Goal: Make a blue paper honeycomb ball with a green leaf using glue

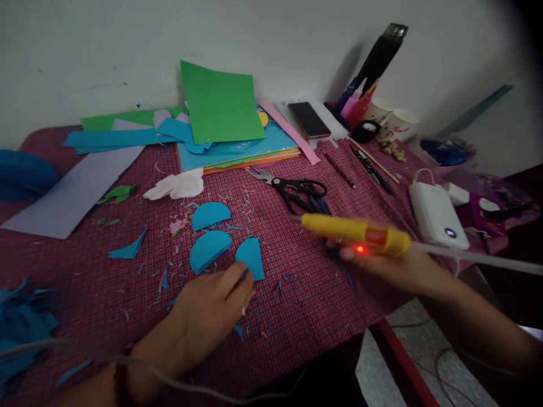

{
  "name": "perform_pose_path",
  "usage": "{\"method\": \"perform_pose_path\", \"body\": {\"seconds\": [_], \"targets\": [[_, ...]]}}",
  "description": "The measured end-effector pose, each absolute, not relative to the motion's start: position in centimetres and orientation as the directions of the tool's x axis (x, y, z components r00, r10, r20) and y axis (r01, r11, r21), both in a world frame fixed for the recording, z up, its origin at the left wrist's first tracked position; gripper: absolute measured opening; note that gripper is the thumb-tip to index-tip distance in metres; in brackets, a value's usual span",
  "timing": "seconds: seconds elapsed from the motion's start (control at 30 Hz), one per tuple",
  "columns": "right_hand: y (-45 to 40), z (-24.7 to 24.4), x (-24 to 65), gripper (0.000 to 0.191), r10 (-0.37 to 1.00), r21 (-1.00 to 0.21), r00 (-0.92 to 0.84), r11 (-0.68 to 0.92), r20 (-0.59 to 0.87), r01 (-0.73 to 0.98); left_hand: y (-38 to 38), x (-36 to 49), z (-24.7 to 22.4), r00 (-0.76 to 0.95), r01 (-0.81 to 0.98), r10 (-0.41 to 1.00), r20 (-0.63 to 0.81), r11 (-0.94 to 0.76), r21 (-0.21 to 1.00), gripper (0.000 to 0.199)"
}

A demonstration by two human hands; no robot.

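My right hand (390, 268) is wrapped around a yellow hot glue gun (339, 227), raised over the table's right side. A glue stick (470, 259) sticks out of its back, its nozzle points left, and a red light glows below. My left hand (212, 302) has its fingers bent and closed on the lower edge of a folded blue paper piece (251, 259); the fingertips are partly hidden. Beside it lie two more folded blue paper half-circles, one lower (210, 250) and one upper (211, 215). Black-handled scissors (297, 186) rest behind the glue gun.
Paper scraps litter the checked tablecloth (297, 316). A green sheet (220, 104) leans over a paper stack at the back. A phone (309, 120), paper cups (399, 123) and a white power bank (439, 215) stand at the right. A pale cable (161, 377) crosses my left wrist.
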State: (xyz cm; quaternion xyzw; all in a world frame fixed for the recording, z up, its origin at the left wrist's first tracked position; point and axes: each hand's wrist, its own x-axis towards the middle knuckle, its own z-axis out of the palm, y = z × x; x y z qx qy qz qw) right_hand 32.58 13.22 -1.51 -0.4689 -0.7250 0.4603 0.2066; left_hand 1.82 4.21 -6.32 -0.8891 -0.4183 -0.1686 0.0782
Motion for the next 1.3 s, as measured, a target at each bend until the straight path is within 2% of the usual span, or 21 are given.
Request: {"method": "perform_pose_path", "body": {"seconds": [0.07,0.13,0.33,0.8,1.03,1.17,1.3], "targets": [[12.1,-1.2,30.3,0.025,0.793,-0.859,-0.578,0.149,-0.193,0.491,3.6,2.0,-6.5,0.612,0.746,0.684,0.398,-0.665,-0.004,0.017],[11.8,-1.2,28.6,0.026,0.768,-0.845,-0.596,0.144,-0.233,0.516,3.2,2.2,-6.6,0.620,0.734,0.670,0.407,-0.680,0.001,0.018],[12.3,-2.1,26.9,0.034,0.804,-0.855,-0.557,0.128,-0.206,0.502,3.4,2.4,-6.6,0.648,0.725,0.707,0.283,-0.687,0.054,0.026],[12.3,-2.9,26.6,0.038,0.810,-0.769,-0.576,0.295,-0.114,0.567,3.9,2.9,-6.1,0.647,0.720,0.730,0.223,-0.680,0.137,0.030],[12.4,-2.7,26.5,0.034,0.798,-0.746,-0.586,0.301,-0.145,0.594,3.8,2.9,-6.5,0.629,0.728,0.726,0.279,-0.676,0.116,0.027],[12.6,-2.3,26.4,0.033,0.778,-0.771,-0.602,0.268,-0.181,0.578,3.7,2.9,-6.6,0.628,0.731,0.732,0.266,-0.671,0.121,0.025],[12.7,-1.9,26.4,0.032,0.768,-0.746,-0.598,0.255,-0.231,0.615,3.7,2.9,-6.4,0.632,0.726,0.730,0.261,-0.675,0.130,0.026]]}}
